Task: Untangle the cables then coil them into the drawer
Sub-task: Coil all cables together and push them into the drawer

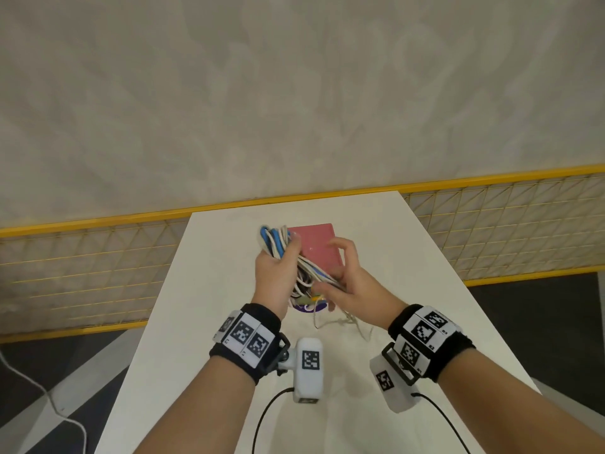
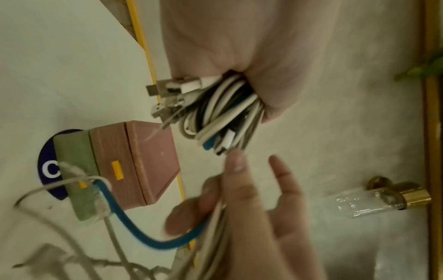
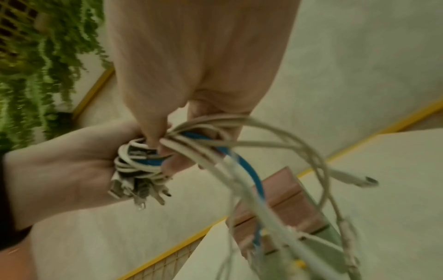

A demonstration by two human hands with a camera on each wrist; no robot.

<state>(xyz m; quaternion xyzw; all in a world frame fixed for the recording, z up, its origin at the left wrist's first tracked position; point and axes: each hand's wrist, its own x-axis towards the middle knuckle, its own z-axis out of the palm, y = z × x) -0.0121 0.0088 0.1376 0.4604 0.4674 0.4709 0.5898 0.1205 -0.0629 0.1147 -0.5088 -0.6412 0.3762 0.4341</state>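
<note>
Landmark: a pink box [image 1: 319,249] with a green drawer [image 2: 74,170] pulled out of its near side, standing on the white table [image 1: 425,290].
Your left hand [image 1: 278,270]: raised above the box's left edge, fingers wrapped around a coiled bundle of cables [image 1: 276,240], white with one blue, whose loops stick out past your knuckles; the left wrist view shows several metal plugs poking from the fist.
Your right hand [image 1: 352,283]: above the box's near right corner, thumb and forefinger pinching the strands that trail from the bundle, the other fingers spread loosely.
Trailing cables: they run from your right hand down into the drawer, the blue cable [image 2: 134,227] among them; loose white ends [image 1: 347,322] lie on the table just in front of the box.
Under the drawer: a dark blue round sticker [image 2: 48,166] with a white letter.
</note>
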